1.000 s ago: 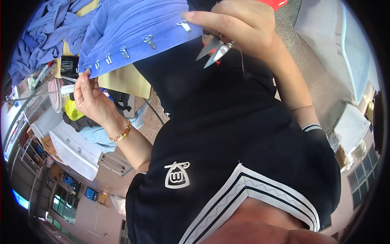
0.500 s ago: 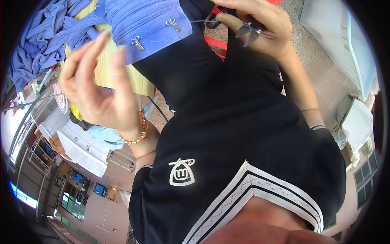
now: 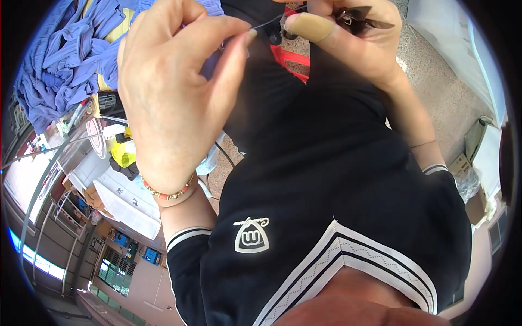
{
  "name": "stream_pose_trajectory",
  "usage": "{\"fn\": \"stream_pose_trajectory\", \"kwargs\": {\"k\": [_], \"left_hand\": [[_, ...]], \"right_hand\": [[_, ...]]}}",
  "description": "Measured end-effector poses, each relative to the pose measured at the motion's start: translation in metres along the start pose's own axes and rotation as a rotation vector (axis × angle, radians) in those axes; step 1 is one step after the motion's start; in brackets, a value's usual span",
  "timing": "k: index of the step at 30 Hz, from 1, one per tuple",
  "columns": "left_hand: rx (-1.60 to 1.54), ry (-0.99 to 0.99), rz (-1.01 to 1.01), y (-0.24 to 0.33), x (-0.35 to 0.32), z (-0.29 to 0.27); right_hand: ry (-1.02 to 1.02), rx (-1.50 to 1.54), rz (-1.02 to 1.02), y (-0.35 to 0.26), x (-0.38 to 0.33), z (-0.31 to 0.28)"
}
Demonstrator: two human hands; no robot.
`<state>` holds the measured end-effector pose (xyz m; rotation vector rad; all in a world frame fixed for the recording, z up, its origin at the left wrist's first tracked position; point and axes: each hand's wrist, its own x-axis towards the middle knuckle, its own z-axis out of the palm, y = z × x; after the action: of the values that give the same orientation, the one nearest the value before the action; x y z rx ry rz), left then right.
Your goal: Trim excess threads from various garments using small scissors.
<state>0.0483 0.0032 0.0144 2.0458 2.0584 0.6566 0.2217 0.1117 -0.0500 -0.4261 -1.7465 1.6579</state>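
My left hand, in an orange and gold bracelet, pinches a thin thread between thumb and forefinger. That thread runs up to the fingertips of my right hand, partly cut off by the top edge; whether a needle is there I cannot tell. Dark metal thread snips are tucked in my right hand, blades pointing right. A tan cover wraps the right thumb. Behind my left hand lies blue ribbed fabric, mostly hidden, over my black-clad lap.
More blue fabric is heaped on a pale wooden surface at the upper left. A red strip shows between my knees. A large translucent bin stands on the right. A white box sits lower left.
My left hand has moved right and up, closing from spread fingers to a pinch on the thread. It now covers most of the fabric with the metal hooks. The right hand keeps the snips.
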Motion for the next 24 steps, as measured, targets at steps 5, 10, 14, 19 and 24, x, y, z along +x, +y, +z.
{"fn": "stream_pose_trajectory", "kwargs": {"k": [5, 10, 14, 19, 24], "left_hand": [[-0.111, 0.039, -0.014, -0.013, -0.001, -0.003], [-0.358, 0.083, -0.111, -0.035, -0.007, -0.008], [-0.496, 0.074, -0.163, -0.042, -0.009, -0.010], [-0.507, 0.075, -0.176, -0.049, -0.008, -0.007], [-0.535, 0.100, -0.155, -0.049, -0.009, -0.008]], "right_hand": [[-0.016, -0.001, 0.060, 0.007, 0.000, -0.005], [-0.213, -0.042, 0.201, 0.030, -0.004, -0.006], [-0.208, -0.159, 0.074, 0.024, 0.000, 0.001], [-0.184, -0.303, -0.056, 0.011, 0.007, 0.003], [-0.127, -0.348, -0.221, 0.005, 0.014, 0.009]]}}
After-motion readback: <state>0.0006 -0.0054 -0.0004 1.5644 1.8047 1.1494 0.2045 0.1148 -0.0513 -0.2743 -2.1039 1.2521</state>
